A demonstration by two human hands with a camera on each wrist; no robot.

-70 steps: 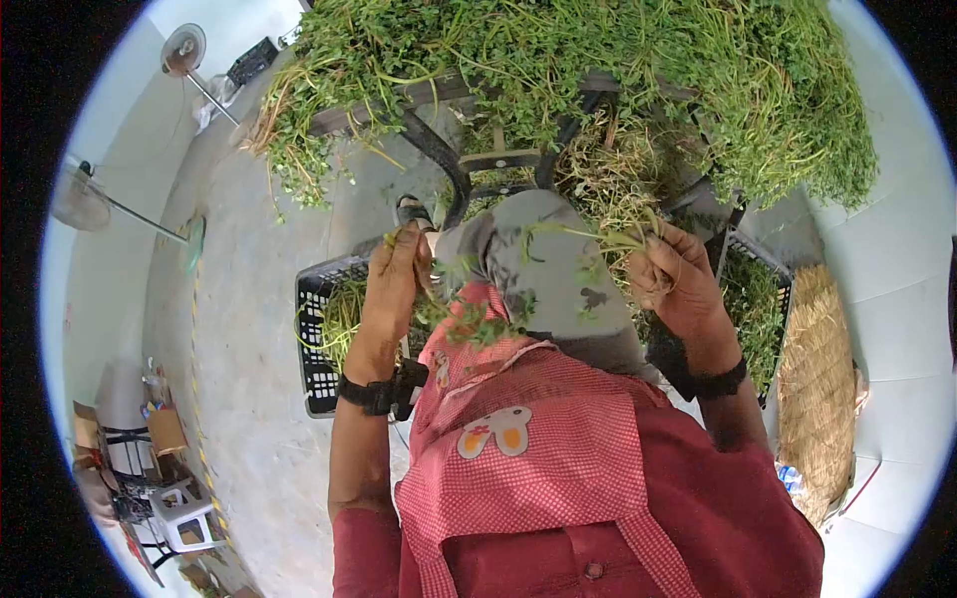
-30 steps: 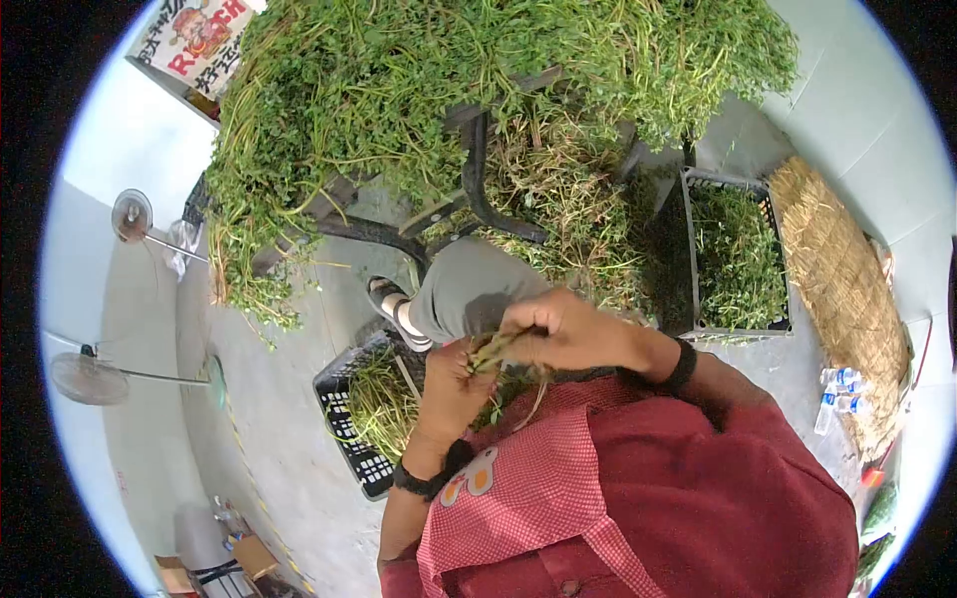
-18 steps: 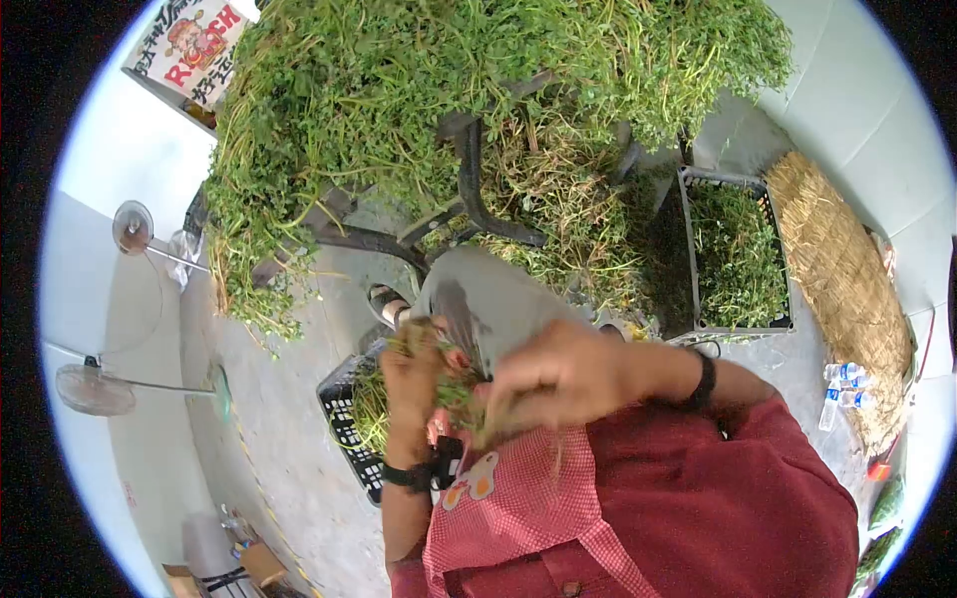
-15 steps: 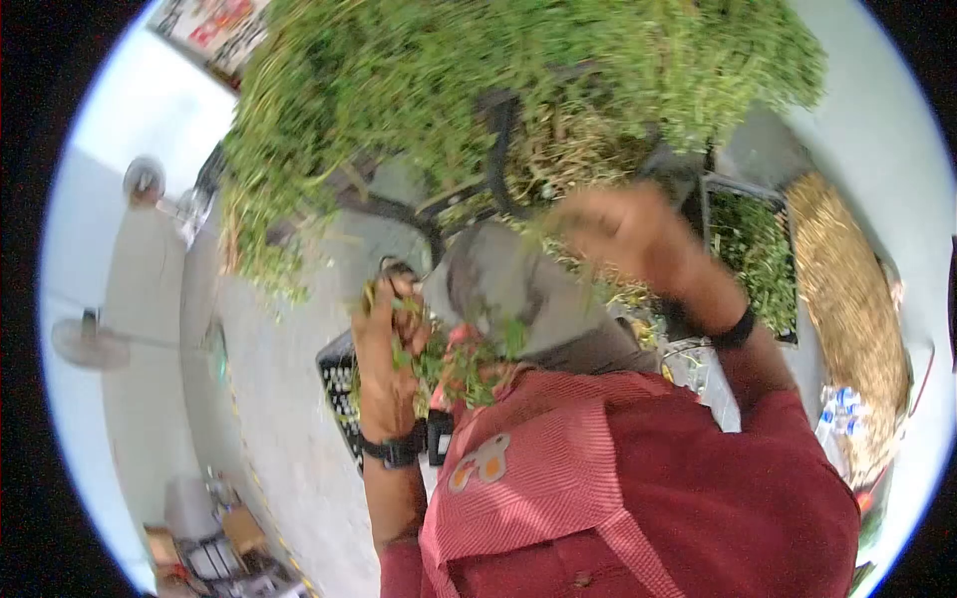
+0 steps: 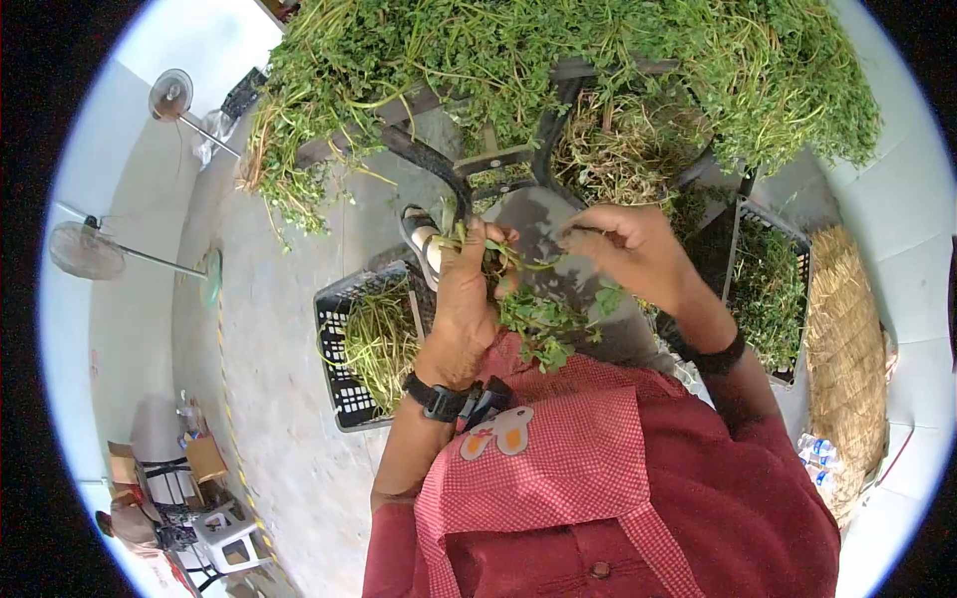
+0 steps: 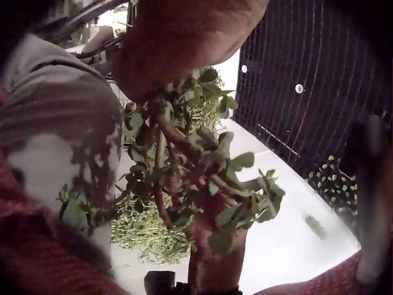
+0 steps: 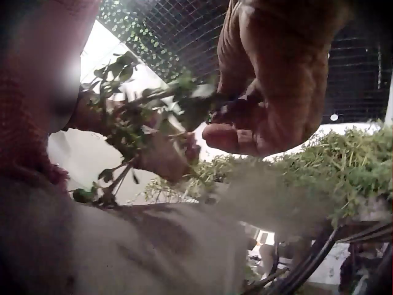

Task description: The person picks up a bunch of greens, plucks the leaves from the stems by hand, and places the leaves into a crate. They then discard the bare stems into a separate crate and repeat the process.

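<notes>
My left hand (image 5: 471, 289) grips a small bunch of leafy green stems (image 5: 548, 324) over the lap, its leaves hanging toward the apron. In the left wrist view the stems (image 6: 164, 138) come down from under that hand (image 6: 190, 43). My right hand (image 5: 643, 254) is raised to the right of the bunch, fingers bent toward it. The right wrist view has its fingers and thumb (image 7: 233, 138) bent close together, right at the leaves (image 7: 126, 120); I cannot tell whether they pinch a piece.
A table ahead bears a large heap of greens (image 5: 478, 50). A black crate (image 5: 349, 411) with pale stems stands at left, another crate (image 5: 736, 244) with leafy greens at right. Trimmings (image 5: 623, 149) lie beneath the table. A rolled straw mat (image 5: 842, 369) and pedestal fans (image 5: 88, 249) stand farther out.
The hands came together at the lap, then the right hand swung out rightward and is now back near the bunch. The left hand keeps the greens. The head view has shifted.
</notes>
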